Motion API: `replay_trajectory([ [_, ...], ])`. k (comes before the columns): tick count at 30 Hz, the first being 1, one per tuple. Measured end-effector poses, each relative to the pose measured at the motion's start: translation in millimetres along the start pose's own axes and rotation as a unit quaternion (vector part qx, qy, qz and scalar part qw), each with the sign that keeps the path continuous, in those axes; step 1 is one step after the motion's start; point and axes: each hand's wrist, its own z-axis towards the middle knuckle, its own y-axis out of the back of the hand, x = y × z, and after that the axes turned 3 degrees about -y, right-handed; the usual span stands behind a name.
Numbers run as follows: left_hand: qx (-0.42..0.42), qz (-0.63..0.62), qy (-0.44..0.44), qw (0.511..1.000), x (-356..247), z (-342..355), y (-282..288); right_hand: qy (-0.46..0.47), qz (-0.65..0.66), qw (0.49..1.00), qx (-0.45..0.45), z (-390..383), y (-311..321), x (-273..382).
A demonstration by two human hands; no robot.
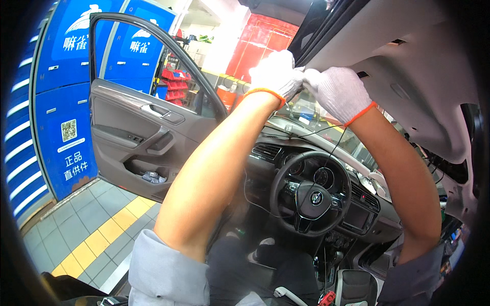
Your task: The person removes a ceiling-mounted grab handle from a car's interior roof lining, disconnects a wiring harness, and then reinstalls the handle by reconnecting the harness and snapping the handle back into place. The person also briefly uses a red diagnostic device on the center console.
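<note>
Both of my hands are raised in front of me at the upper front corner of a car's door opening, each in a white knit glove with an orange cuff. My left hand (278, 76) is closed at the edge beside the door frame's dark seal (319, 38). Right against it, my right hand (339, 92) pinches with thumb and fingers at the front edge of the pale headliner (429, 66). Whatever lies between the fingers is hidden. A thin dark cable (334, 149) hangs below my right hand, down past the steering wheel (276, 191).
To the left the car door (117, 115) stands wide open, near blue cabinets (46, 122). The dashboard screen (356, 217) and gear lever (338, 256) lie right of the wheel. A white handle-shaped part (293, 296) and a red item (326, 298) are near my lap.
</note>
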Motion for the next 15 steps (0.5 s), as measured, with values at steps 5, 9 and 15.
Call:
replay_trajectory([
  [5, 0.007, 0.061, -0.003, 0.998, 3, 2, -6, -0.012, 0.0, 1.0, 0.027, -1, -5, -2],
  [9, 0.056, 0.099, 0.037, 0.993, 2, -2, -6, -0.023, 0.007, 0.999, 0.022, -2, -14, -1],
  [15, 0.083, 0.114, 0.075, 0.987, 11, -3, -8, -0.034, 0.044, 0.998, 0.029, -1, -24, 5],
])
